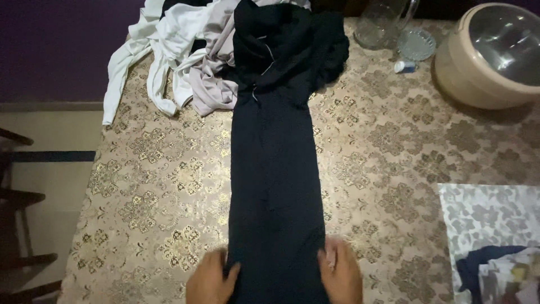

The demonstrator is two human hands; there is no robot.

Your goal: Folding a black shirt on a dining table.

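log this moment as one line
left hand: on near left edge of black garment | right hand: on its right edge | garment: flat, lengthwise on table

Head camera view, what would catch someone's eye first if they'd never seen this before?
A long dark garment runs down the middle of the table's gold floral cloth, with the left hand and right hand pressed at its two near edges. At its far end sits a heap of white and pale clothes. A round beige container with a clear lid stands at the far right corner.
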